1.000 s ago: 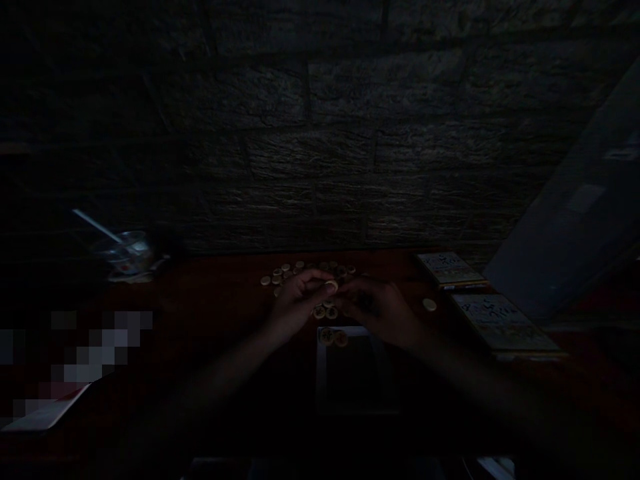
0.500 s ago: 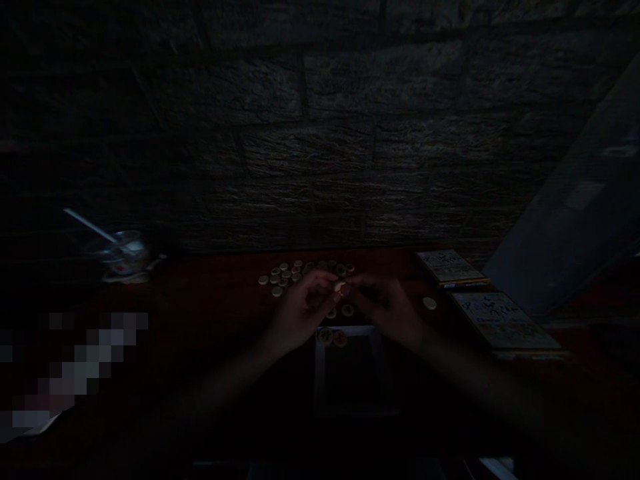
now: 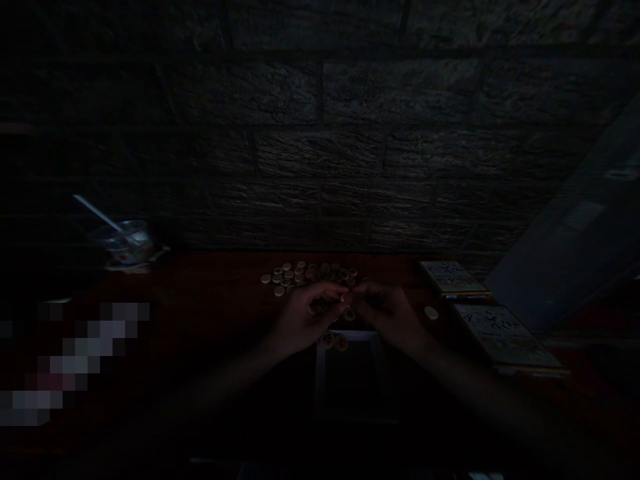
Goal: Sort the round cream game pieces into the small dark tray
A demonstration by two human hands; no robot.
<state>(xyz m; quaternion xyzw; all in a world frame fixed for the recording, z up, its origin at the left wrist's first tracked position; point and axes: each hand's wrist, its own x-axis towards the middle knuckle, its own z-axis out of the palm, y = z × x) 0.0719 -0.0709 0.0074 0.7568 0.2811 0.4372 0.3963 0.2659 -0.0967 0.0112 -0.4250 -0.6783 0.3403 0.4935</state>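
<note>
In dim light, my left hand (image 3: 306,316) and my right hand (image 3: 391,312) meet at the fingertips above the dark table. Both are closed in a pinch around a small round piece (image 3: 345,300), mostly hidden by the fingers. Behind my hands lie several round wooden pieces (image 3: 287,274) in a loose group. One more piece (image 3: 349,314) shows just below my fingertips. Nearer to me is a shallow tray (image 3: 320,383) with a pale rim, and two marked discs (image 3: 341,342) sit at its far left corner.
A plastic cup (image 3: 127,243) with a straw stands at the left. A single pale disc (image 3: 431,313) lies to the right, beside two flat boxes (image 3: 453,277) (image 3: 507,335) with printed lids. A stone block wall (image 3: 320,153) rises behind the table (image 3: 215,287).
The view has shifted slightly. My fingertips have drawn closer round the small piece, which shows less now.
</note>
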